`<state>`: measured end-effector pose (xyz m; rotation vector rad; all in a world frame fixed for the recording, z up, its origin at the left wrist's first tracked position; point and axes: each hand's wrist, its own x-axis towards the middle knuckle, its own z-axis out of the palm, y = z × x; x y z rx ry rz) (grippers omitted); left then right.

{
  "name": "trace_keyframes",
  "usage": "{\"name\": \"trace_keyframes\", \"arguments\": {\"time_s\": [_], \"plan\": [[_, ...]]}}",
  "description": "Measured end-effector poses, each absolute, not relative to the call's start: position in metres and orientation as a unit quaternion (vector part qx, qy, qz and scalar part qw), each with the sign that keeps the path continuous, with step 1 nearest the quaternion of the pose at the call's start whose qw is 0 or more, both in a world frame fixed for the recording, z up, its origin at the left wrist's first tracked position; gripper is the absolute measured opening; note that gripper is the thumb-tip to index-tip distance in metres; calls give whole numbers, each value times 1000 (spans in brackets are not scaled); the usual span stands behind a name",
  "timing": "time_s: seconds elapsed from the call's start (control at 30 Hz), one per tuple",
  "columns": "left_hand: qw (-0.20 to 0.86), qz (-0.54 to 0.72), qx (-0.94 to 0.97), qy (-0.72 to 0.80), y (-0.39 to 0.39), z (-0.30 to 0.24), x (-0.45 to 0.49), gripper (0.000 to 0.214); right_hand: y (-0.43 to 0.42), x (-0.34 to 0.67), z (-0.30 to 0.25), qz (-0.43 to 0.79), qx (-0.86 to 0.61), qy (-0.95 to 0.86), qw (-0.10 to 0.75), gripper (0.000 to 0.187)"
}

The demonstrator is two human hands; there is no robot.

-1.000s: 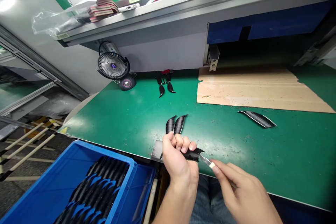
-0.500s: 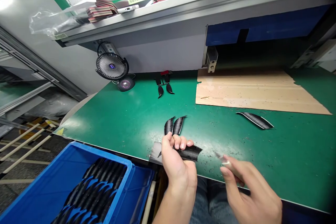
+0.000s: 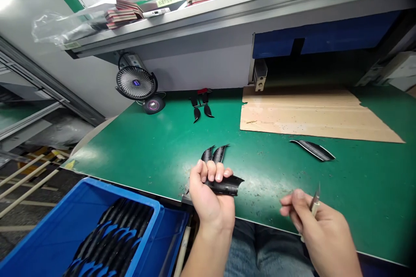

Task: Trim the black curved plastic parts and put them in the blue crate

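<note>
My left hand (image 3: 212,192) is wrapped round a curved black plastic part (image 3: 225,185) above the front edge of the green table. The part's right end sticks out past my fingers, while its middle lies hidden in my palm. In my right hand (image 3: 320,229) is a craft knife (image 3: 315,204) with a pale handle, its blade pointing up. Just beyond my left fingers lie two curved black parts (image 3: 219,154) side by side. Farther right, a single long black part (image 3: 313,150) with a light edge rests on the table.
A blue bin (image 3: 157,220) at lower left holds several stacked black parts. Flat cardboard (image 3: 318,117) lies at the back right. A small fan (image 3: 136,83) stands at the back left, near black parts on a sprue (image 3: 201,106). Dark shavings dot the green table (image 3: 156,147).
My right hand has moved right, away from the held part, and the knife blade has turned upward. My left hand has shifted slightly left with the black part, which has rotated a little.
</note>
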<state>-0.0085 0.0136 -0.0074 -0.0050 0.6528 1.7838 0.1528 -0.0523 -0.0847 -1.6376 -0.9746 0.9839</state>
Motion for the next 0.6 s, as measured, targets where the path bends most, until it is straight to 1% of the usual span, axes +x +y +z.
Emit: {"name": "trace_keyframes", "arguments": {"time_s": [0.1,0.17,0.23,0.27,0.37,0.4,0.5,0.6], "plan": [[624,735,-3,264,11,-12,8,36,-46,141,-70,330,-618,-494,515,33],[654,707,35,266,9,-20,21,33,-36,136,-65,282,-593,-572,491,25],[670,667,100,311,9,-33,29,24,-22,144,-70,243,-616,-610,436,22],[667,641,133,356,10,-41,31,21,-16,153,-77,221,-645,-608,406,23],[641,551,192,499,12,-60,28,42,0,192,-100,162,-740,-558,338,29],[638,528,203,523,11,-64,26,44,3,206,-106,149,-763,-542,319,31],[630,496,252,542,4,-63,25,38,8,240,-115,122,-800,-515,282,37],[594,497,300,557,-4,-53,32,33,19,266,-111,72,-830,-477,278,44]]}}
